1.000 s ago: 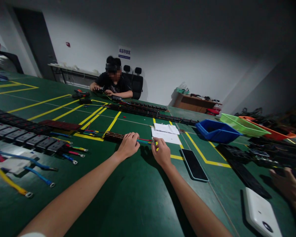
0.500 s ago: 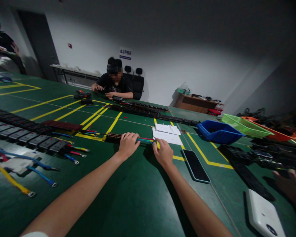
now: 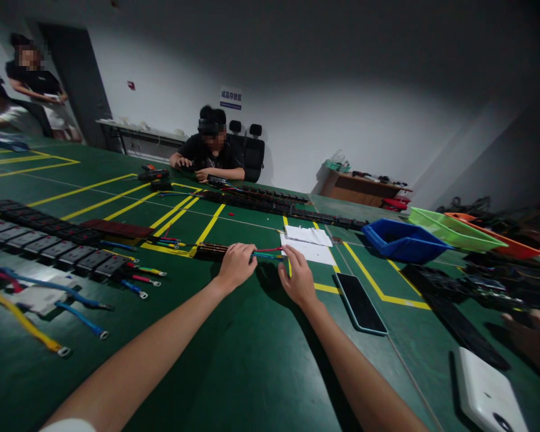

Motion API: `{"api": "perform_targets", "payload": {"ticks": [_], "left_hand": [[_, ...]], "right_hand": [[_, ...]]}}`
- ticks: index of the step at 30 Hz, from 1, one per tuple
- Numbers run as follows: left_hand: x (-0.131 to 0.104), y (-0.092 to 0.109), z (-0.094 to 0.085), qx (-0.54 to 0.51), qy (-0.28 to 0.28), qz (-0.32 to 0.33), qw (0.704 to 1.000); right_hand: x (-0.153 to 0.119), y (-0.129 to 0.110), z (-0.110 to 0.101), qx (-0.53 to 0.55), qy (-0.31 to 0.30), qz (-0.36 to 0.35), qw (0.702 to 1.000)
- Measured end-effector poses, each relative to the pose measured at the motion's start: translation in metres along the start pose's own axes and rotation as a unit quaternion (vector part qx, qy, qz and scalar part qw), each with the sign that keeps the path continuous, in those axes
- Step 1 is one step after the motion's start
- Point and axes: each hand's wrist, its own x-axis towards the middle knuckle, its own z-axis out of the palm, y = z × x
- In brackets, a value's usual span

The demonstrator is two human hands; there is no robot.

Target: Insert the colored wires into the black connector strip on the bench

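Note:
My left hand (image 3: 236, 265) is closed around the end of a long dark strip (image 3: 209, 251), where coloured wires come out; its fingers hide the joint. Red and blue-green wires (image 3: 269, 255) run from there to the right. My right hand (image 3: 299, 277) pinches the far end of the red wire (image 3: 270, 249) between thumb and fingers, and its tip is hidden. The blue-green wires pass just below the red one. Behind my right hand lie white paper sheets (image 3: 312, 255). To its right is a phone (image 3: 360, 303) with a dark screen.
Power strips (image 3: 78, 255) with lugged wires lie on the left. Blue (image 3: 402, 243), green (image 3: 454, 231) and orange (image 3: 517, 240) bins stand at the right, near a white device (image 3: 490, 390). Another person's hand (image 3: 533, 339) is at the right edge; a person (image 3: 211, 150) sits opposite.
The red wire has risen and separated slightly from the blue-green wires, its end in my right hand. My left hand stays nearly in place. The whole view has shifted slightly.

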Motion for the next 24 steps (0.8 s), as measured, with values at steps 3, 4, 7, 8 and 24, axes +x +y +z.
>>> {"api": "perform_targets", "payload": {"ticks": [3,4,7,8,24], "left_hand": [[0.0,0.0,0.0,0.006,-0.002,0.0,1.0],[0.0,0.0,0.0,0.008,-0.002,-0.001,1.0],[0.0,0.0,0.0,0.012,0.0,0.002,1.0],[0.0,0.0,0.001,0.014,0.001,0.002,1.0],[0.0,-0.001,0.001,0.006,0.003,0.004,1.0]], "right_hand": [[0.0,-0.005,-0.004,-0.004,-0.013,-0.032,0.999],[0.0,-0.007,-0.004,-0.005,-0.014,-0.038,0.999],[0.0,-0.006,-0.002,-0.013,0.001,-0.03,0.999],[0.0,-0.004,0.0,-0.018,0.008,-0.019,1.0],[0.0,0.005,0.008,-0.084,-0.02,0.087,0.993]]}}
